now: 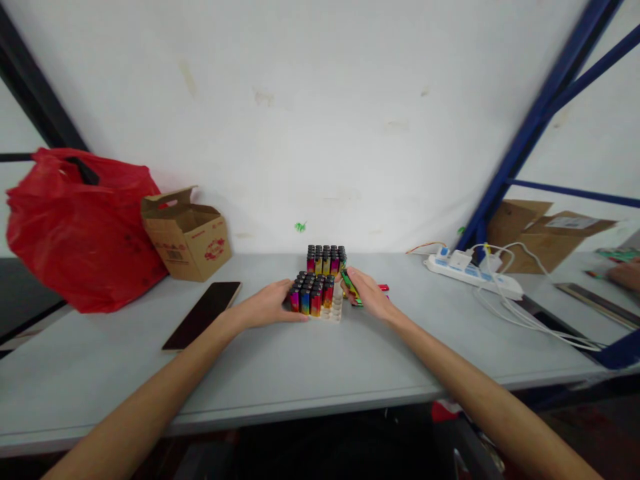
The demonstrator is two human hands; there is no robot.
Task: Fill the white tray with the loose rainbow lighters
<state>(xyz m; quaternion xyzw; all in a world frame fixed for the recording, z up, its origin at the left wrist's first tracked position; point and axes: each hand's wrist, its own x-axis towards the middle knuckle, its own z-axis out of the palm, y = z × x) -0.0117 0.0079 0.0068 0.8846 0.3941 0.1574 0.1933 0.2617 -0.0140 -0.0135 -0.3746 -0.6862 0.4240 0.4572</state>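
Note:
Several colourful lighters (306, 300) with black tops stand upright in a pale tray (330, 315), filling its left part; bare slots show at its right. My left hand (273, 304) is wrapped round the tray's left side, thumb along the front edge. At the tray's right side, my right hand (367, 293) is closed on a green and yellow lighter (350, 287), held tilted; whether more than one is in the hand I cannot tell. Behind the tray stands a second block of upright lighters (326, 260). A red lighter (383, 287) lies beyond my right hand, partly hidden.
On the left are a dark-screened phone or tablet (204, 316), an open cardboard box (193, 237) and a red plastic bag (90, 230). At right lie a white power strip (473, 275) with cables, a blue metal frame (520, 147) and another person's hand (627, 273).

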